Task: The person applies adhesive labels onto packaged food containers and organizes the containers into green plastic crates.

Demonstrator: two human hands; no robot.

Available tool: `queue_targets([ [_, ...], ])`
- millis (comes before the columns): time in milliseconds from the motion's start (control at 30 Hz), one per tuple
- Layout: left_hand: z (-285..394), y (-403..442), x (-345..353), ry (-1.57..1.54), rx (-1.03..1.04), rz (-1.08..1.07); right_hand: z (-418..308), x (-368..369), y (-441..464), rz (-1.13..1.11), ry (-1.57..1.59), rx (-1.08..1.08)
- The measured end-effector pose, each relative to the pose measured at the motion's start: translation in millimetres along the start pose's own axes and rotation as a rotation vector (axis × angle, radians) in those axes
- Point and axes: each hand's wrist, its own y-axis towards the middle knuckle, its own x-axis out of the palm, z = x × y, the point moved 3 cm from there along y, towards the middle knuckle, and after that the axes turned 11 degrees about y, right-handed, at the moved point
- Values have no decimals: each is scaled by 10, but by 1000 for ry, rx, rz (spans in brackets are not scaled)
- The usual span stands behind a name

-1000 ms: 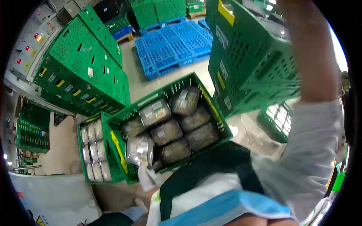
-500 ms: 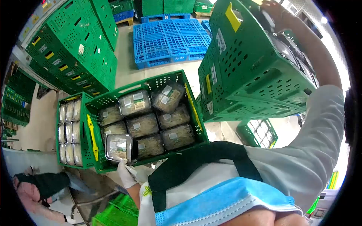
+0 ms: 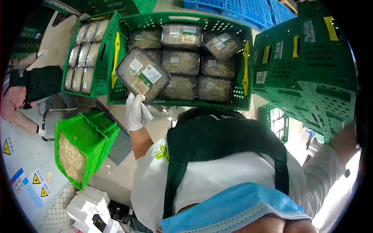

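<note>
My left hand, in a white glove, grips the lower edge of a clear-topped food pack with paper labels. The pack is tilted over the near left part of a green crate. Inside that crate, several similar packs hold pale, stringy contents. One upper pack sits askew at the far right, and another labelled pack lies at the back middle. My right forearm is blurred beside the stacked green crates; the right hand itself does not show.
Left of the crate stands another green crate of upright packs. A bright green tub with pale strands is lower left. Another person's arm is at far left. Blue pallets lie behind; a smaller crate stands at right.
The view has swung down and right. My left hand has raised and turned the food pack over the crate. My right hand has left the top of the stack and gone from sight.
</note>
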Motion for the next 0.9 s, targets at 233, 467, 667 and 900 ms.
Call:
queue_targets([
  [233, -37, -22, -220, 72, 1, 53, 1730, 3997, 205, -916, -241, -155],
  [467, -210, 28, -123, 101, 8, 221, 2734, 4651, 605, -599, -75, 114],
  [667, -106, 13, -155, 87, -125, 218, 2819, 4835, 666, -651, -280, 608],
  [900, -84, 97, -191, 95, -139, 142, 2768, 4767, 679, -735, 142, 471],
])
